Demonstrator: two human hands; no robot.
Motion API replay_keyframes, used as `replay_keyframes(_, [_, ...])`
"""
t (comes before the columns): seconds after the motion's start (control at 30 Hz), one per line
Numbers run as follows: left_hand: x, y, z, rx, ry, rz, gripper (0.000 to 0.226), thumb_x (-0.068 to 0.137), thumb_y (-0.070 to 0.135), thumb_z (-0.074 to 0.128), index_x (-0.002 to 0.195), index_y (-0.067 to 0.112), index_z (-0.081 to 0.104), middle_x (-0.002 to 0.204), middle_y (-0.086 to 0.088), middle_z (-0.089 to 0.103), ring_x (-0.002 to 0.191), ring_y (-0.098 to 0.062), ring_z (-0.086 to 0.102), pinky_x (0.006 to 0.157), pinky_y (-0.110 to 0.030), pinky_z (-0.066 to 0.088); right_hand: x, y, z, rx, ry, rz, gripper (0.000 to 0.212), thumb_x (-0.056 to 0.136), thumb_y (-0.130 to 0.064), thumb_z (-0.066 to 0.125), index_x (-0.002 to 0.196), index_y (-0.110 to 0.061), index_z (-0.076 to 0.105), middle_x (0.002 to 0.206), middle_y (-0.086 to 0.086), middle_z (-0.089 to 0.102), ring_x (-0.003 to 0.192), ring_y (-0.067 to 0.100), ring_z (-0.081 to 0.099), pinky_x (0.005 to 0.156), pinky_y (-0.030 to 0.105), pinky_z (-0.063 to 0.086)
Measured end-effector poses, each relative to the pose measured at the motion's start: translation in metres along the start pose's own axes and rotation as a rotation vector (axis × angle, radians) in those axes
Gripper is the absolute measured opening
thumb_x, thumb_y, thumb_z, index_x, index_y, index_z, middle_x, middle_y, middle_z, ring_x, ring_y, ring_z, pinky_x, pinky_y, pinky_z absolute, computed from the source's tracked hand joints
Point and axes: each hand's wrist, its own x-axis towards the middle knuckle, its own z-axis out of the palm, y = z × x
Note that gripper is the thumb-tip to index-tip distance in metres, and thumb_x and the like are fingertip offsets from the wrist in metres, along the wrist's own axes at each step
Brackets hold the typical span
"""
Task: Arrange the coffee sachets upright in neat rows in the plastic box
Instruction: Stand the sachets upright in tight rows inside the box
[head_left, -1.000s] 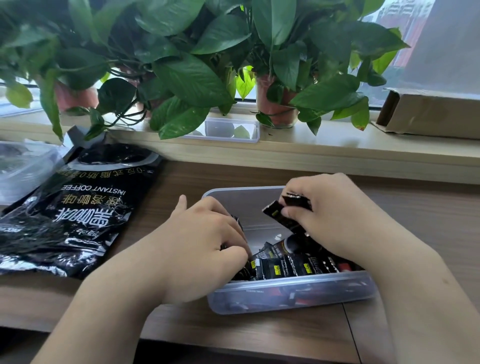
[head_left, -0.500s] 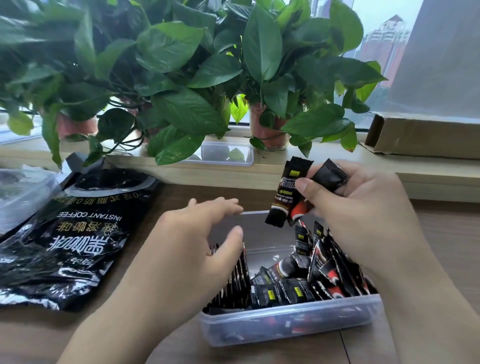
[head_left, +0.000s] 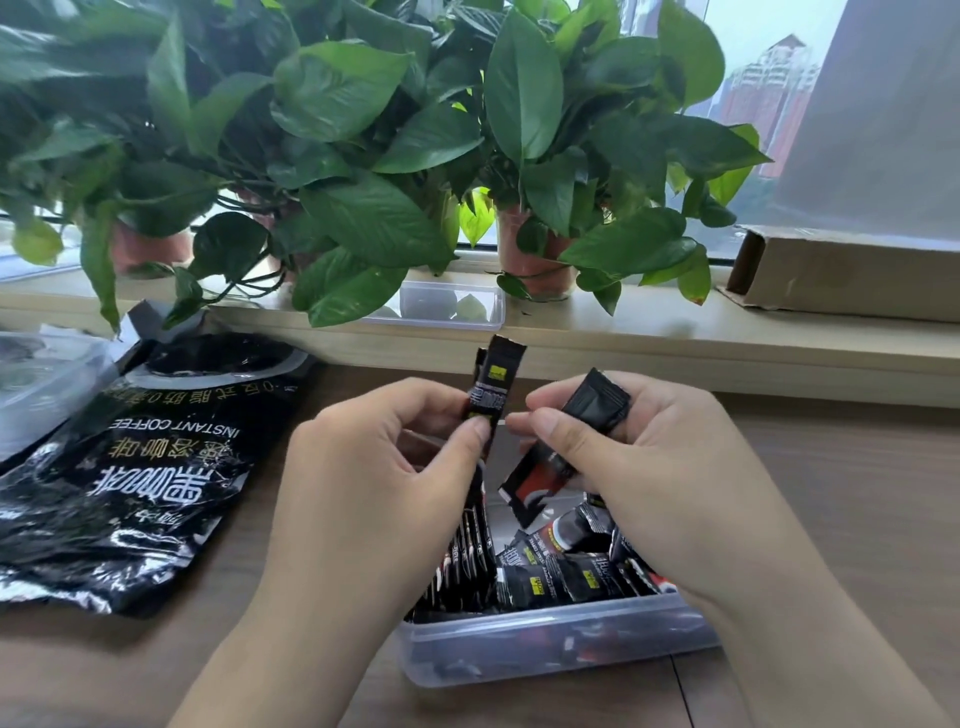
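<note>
Over the box (head_left: 545, 644), the left hand (head_left: 374, 467) pinches an upright sachet (head_left: 496, 384); the right hand (head_left: 654, 467) clamps its grip on a tilted sachet (head_left: 597, 405). Each should go snug against the standing row (head_left: 462, 561).

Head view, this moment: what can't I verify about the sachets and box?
Head view: sachets pinched by left hand, count unclear; its fingers cover them.
Head view: plastic box far half, behind left hand and right hand.
Head view: upright row length, covered by left wrist.
</note>
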Motion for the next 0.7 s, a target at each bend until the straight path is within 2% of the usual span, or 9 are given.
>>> replay_keyframes(0.07, [0.001, 0.0, 0.0, 0.028, 0.009, -0.007, 0.019, 0.08, 0.022, 0.08, 0.072, 0.039, 0.075, 0.066, 0.022, 0.072, 0.056, -0.003, 0.069, 0.057, -0.033, 0.059, -0.002, 0.0, -0.003, 0.014, -0.027, 0.017, 0.007, 0.084, -0.023, 0.076, 0.091, -0.021, 0.074, 0.077, 0.004, 0.078, 0.061, 0.021, 0.073, 0.056, 0.037, 0.059])
replay_keyframes(0.13, [0.001, 0.001, 0.001, 0.032, -0.019, -0.02, 0.021, 0.081, 0.024, 0.079, 0.072, 0.042, 0.075, 0.067, 0.021, 0.072, 0.056, -0.007, 0.07, 0.057, -0.034, 0.059, -0.004, -0.002, -0.005, 0.06, -0.069, 0.018, 0.02, 0.078, -0.028, 0.078, 0.096, -0.02, 0.072, 0.079, 0.005, 0.079, 0.063, 0.024, 0.073, 0.056, 0.028, 0.054])
replay_keyframes(0.27, [0.0, 0.003, 0.004, -0.118, -0.082, -0.111, 0.025, 0.082, 0.021, 0.079, 0.068, 0.041, 0.076, 0.067, 0.016, 0.074, 0.055, -0.004, 0.068, 0.057, -0.018, 0.055, -0.005, 0.001, -0.007, 0.194, -0.065, 0.024, 0.025, 0.076, -0.026, 0.074, 0.098, -0.014, 0.066, 0.086, 0.005, 0.08, 0.08, 0.043, 0.068, 0.059, 0.036, 0.051])
replay_keyframes(0.3, [0.0, 0.003, 0.004, -0.168, -0.108, -0.142, 0.019, 0.082, 0.022, 0.079, 0.072, 0.038, 0.079, 0.069, 0.013, 0.076, 0.058, -0.009, 0.07, 0.06, -0.02, 0.055, -0.005, 0.002, -0.007, 0.232, -0.045, 0.031, 0.028, 0.073, -0.027, 0.074, 0.096, -0.013, 0.065, 0.086, 0.006, 0.079, 0.076, 0.043, 0.066, 0.058, 0.035, 0.051])
replay_keyframes(0.37, [-0.001, 0.005, 0.003, -0.273, -0.185, -0.198, 0.012, 0.083, 0.024, 0.076, 0.081, 0.035, 0.081, 0.074, 0.003, 0.079, 0.066, -0.023, 0.073, 0.066, -0.031, 0.059, -0.005, 0.003, -0.006, 0.288, 0.005, 0.043, 0.032, 0.064, -0.031, 0.075, 0.09, -0.014, 0.066, 0.082, 0.007, 0.079, 0.068, 0.029, 0.067, 0.059, 0.033, 0.051])
replay_keyframes(0.43, [-0.002, 0.009, 0.003, -0.41, -0.259, -0.274, 0.014, 0.087, 0.02, 0.071, 0.084, 0.027, 0.082, 0.073, -0.008, 0.078, 0.059, -0.027, 0.071, 0.055, -0.032, 0.057, -0.006, 0.005, -0.003, 0.286, 0.064, 0.024, 0.026, 0.063, -0.03, 0.08, 0.084, -0.018, 0.07, 0.074, 0.003, 0.076, 0.062, 0.017, 0.067, 0.056, 0.034, 0.054])
replay_keyframes(0.5, [-0.002, 0.014, 0.002, -0.501, -0.29, -0.345, 0.018, 0.09, 0.019, 0.065, 0.085, 0.022, 0.082, 0.071, -0.014, 0.076, 0.05, -0.022, 0.066, 0.047, -0.025, 0.052, -0.006, 0.007, -0.001, 0.242, 0.114, -0.016, 0.018, 0.071, -0.023, 0.083, 0.085, -0.019, 0.072, 0.068, 0.001, 0.074, 0.056, 0.012, 0.067, 0.051, 0.03, 0.055])
replay_keyframes(0.6, [-0.002, 0.018, 0.004, -0.569, -0.278, -0.403, 0.024, 0.093, 0.022, 0.061, 0.085, 0.027, 0.083, 0.074, -0.011, 0.077, 0.047, -0.018, 0.06, 0.041, -0.022, 0.048, -0.007, 0.007, 0.004, 0.147, 0.195, -0.114, 0.017, 0.077, -0.019, 0.082, 0.089, -0.022, 0.071, 0.074, 0.002, 0.075, 0.061, 0.016, 0.07, 0.057, 0.03, 0.058])
replay_keyframes(0.7, [-0.004, 0.022, 0.009, -0.621, -0.286, -0.427, 0.026, 0.095, 0.024, 0.058, 0.091, 0.034, 0.082, 0.069, -0.002, 0.074, 0.043, -0.015, 0.051, 0.035, -0.02, 0.04, -0.007, 0.011, 0.009, 0.032, 0.26, -0.186, 0.032, 0.078, -0.028, 0.083, 0.104, -0.033, 0.066, 0.09, -0.006, 0.075, 0.074, 0.018, 0.073, 0.069, 0.042, 0.061])
